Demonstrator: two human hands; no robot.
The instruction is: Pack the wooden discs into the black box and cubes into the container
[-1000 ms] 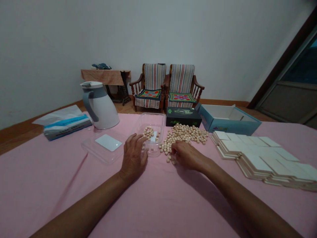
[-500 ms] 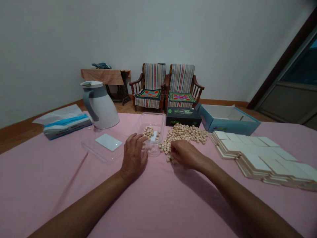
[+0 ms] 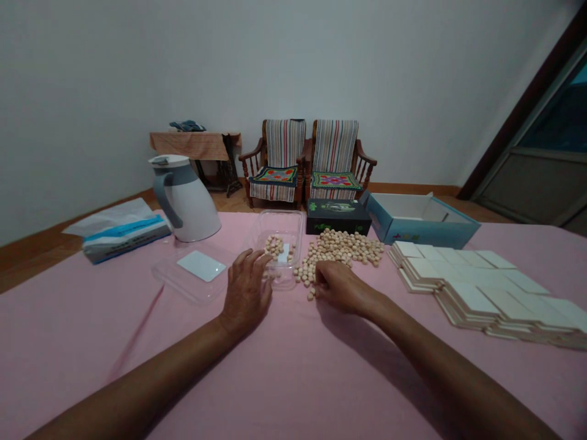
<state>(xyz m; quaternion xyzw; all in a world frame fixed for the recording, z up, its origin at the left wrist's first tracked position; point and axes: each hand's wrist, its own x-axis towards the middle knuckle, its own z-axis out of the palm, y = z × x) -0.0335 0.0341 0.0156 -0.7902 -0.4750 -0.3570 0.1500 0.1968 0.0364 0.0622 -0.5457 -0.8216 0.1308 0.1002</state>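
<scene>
My left hand (image 3: 247,287) rests with spread fingers against the near left side of a clear plastic box (image 3: 297,235). Inside that box lies a small heap of round wooden beads (image 3: 274,245) beside a white label. My right hand (image 3: 338,285) is closed at the near edge of a large pile of similar pale beads (image 3: 346,243) on the cloth. Its fingers curl downward, so whatever they may hold is hidden. A few beads lie loose just left of these fingers. The transparent lid (image 3: 172,282) with a white label lies flat left of my left hand.
Behind the beads stand a black box (image 3: 338,216) and an open blue box (image 3: 426,232). Stacked pale wooden tiles (image 3: 477,278) cover the right side. At left are a white-grey jug (image 3: 195,208) and a tissue pack (image 3: 126,238). Pink cloth (image 3: 275,379) covers the table.
My right hand has stayed at the near edge of the pile, its fingers shifting only slightly. My left hand keeps its place at the box. The whole view has shifted slightly.
</scene>
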